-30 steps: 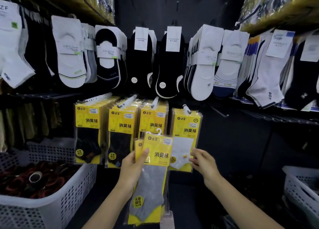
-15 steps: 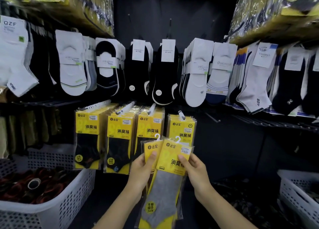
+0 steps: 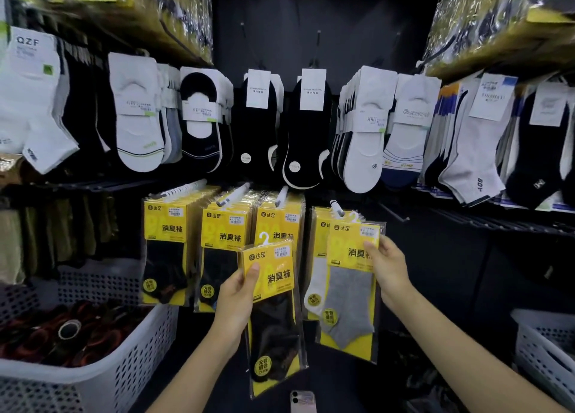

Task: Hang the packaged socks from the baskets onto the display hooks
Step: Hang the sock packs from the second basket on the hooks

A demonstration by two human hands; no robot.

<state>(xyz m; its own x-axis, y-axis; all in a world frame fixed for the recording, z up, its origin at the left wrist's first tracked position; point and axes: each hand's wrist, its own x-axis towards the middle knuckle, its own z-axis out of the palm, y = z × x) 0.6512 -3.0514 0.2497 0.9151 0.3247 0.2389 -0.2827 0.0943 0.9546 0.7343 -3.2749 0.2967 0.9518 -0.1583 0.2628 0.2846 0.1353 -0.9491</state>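
Black sock pack (image 3: 275, 280) pinched in my left grip (image 3: 235, 300), grey sock pack (image 3: 348, 291) in my right grip (image 3: 389, 267); likely light, slick, best held by stiff card tops.

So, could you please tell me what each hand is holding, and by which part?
Left hand: black-sock pack, yellow card's left edge. Right hand: grey-sock pack, card's right edge.

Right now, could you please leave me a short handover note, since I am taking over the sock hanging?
Left hand grips a black-sock pack by its yellow card, below the third hook, not hung.
Right hand grips a grey-sock pack at the rightmost hook; whether its hanger is on, I cannot tell.
Done: four hooks carry yellow packs.
Left: hang both packs, then take more from the baskets.
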